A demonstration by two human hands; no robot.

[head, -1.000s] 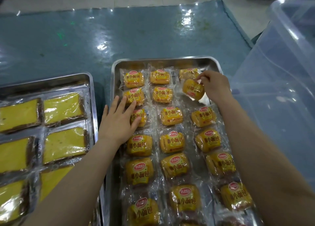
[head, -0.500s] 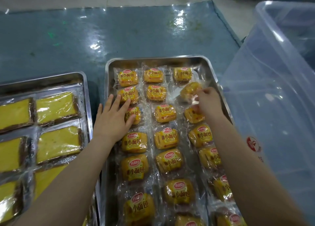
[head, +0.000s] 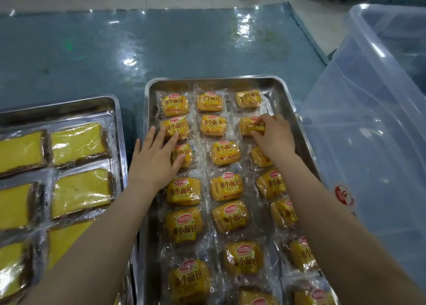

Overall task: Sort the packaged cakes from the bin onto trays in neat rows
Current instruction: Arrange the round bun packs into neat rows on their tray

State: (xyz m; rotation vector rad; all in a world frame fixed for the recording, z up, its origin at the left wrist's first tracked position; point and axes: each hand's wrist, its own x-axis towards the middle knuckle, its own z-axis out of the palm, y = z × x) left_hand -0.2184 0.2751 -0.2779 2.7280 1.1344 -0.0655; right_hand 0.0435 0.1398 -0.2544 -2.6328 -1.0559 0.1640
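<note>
A steel tray (head: pixel 147 111) in the middle holds several small yellow packaged cakes in three rows. My right hand (head: pixel 273 137) pinches one packaged cake (head: pixel 247 126) in the right row, second from the far end, with the cake resting on the tray. My left hand (head: pixel 154 159) lies flat, fingers spread, on the left row, covering part of a cake (head: pixel 184 153) and touching the one beyond it (head: pixel 176 127). The clear plastic bin (head: pixel 368 111) stands at the right, beside the tray.
A second steel tray (head: pixel 115 106) at the left holds several wrapped yellow cake slices (head: pixel 79 142). Both trays sit on a shiny blue-grey table cover (head: pixel 138 46). Tiled floor shows beyond the table's far edge.
My right hand brought the cake from near the far right corner down into the second spot of the right row and set it on the tray. The left hand stayed pressed on the left row.
</note>
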